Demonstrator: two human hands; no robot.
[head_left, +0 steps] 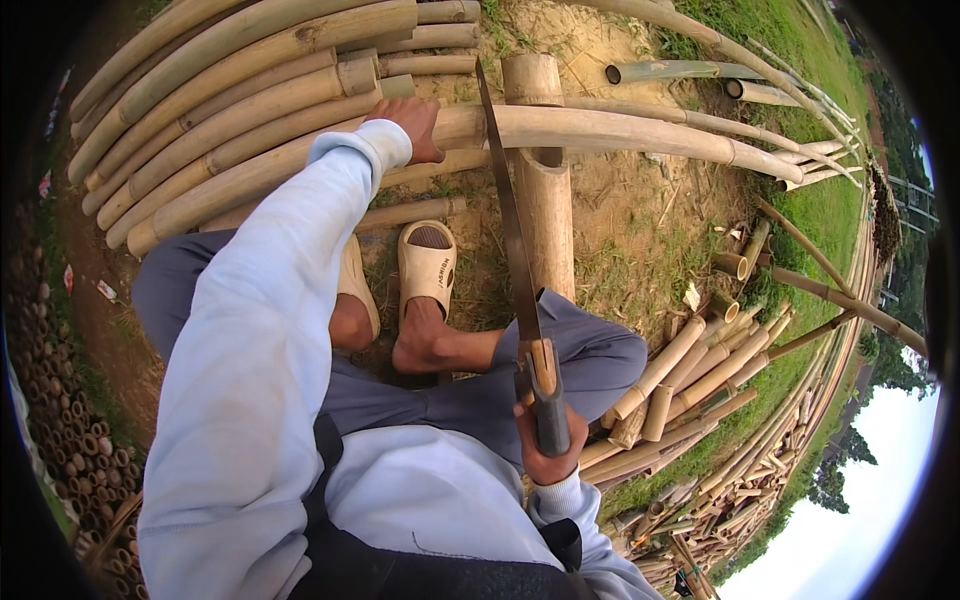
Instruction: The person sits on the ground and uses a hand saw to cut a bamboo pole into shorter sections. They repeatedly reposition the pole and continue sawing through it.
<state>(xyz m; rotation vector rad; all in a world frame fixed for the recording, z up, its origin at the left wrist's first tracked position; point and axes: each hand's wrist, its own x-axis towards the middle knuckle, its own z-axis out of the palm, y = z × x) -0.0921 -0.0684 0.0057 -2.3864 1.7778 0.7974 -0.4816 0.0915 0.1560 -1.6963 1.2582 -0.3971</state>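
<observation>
A long bamboo pole runs across in front of me, lying over a thick upright-looking bamboo piece with a notch cut in it. My left hand is wrapped over the pole, left of that support. In my right hand, near my right knee, is the dark handle of a hand saw. Its long blade points away from me and crosses the pole just left of the support. Whether the teeth have entered the bamboo, I cannot tell.
Cut bamboo lengths are stacked at the far left. Short offcuts lie in a pile to the right, with longer poles beyond. My sandalled feet rest on the dirt below the pole. Many round bamboo ends show at left.
</observation>
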